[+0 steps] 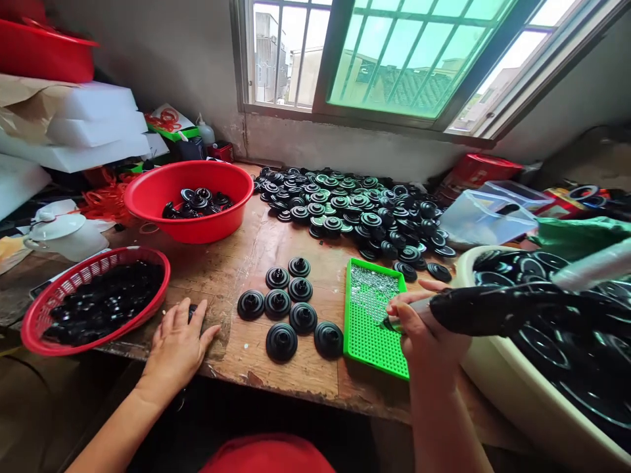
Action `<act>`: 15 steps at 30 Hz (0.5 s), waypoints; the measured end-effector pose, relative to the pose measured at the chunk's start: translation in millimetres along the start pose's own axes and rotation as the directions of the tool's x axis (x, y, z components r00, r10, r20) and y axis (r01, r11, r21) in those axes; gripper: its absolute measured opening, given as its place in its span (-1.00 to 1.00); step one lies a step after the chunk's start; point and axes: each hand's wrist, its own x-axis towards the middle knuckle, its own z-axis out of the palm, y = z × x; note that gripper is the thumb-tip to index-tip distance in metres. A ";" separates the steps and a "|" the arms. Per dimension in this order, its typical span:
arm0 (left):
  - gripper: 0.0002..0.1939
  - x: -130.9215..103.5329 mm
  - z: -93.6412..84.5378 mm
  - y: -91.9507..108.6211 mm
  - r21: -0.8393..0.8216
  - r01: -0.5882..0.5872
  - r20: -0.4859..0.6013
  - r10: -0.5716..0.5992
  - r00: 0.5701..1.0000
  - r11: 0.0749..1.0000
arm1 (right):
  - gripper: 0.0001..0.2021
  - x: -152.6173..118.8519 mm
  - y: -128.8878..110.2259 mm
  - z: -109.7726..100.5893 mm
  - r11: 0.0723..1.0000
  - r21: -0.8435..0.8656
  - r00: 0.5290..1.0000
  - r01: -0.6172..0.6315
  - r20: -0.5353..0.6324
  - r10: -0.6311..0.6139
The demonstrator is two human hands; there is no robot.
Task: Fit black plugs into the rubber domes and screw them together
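My right hand is closed around an electric screwdriver with a black-wrapped body. Its tip points left, over a green perforated tray that holds many small metal screws. My left hand lies on the table edge, fingers stretched and thumb apart. A small black part shows beside its fingertips; whether they touch it I cannot tell. Between my hands, several round black stepped discs lie flat with their hubs upward.
Left of my left hand is a red basket of small black parts. A red basin behind it holds more black pieces. Black discs are heaped below the window. A cream tub full of black discs stands at right, beside a clear bin.
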 end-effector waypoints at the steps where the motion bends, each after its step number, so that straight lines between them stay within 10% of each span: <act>1: -0.43 -6.0 7.7 1.0 -0.026 0.009 -0.010 -0.010 1.000 1.000 | -0.59 1.1 0.3 -0.9 1.000 -0.004 1.000 0.002 -0.010 -0.002; 7: -0.27 -11.2 25.2 47.8 -0.273 -0.197 -0.179 0.152 0.972 0.941 | -0.59 0.4 14.1 -11.2 0.999 0.030 1.000 -0.014 0.008 0.013; 15: -0.33 -7.1 -31.2 126.8 -0.435 -0.510 -0.389 0.356 0.850 0.742 | -0.60 2.9 30.0 -23.9 1.000 0.015 0.999 -0.026 -0.028 0.026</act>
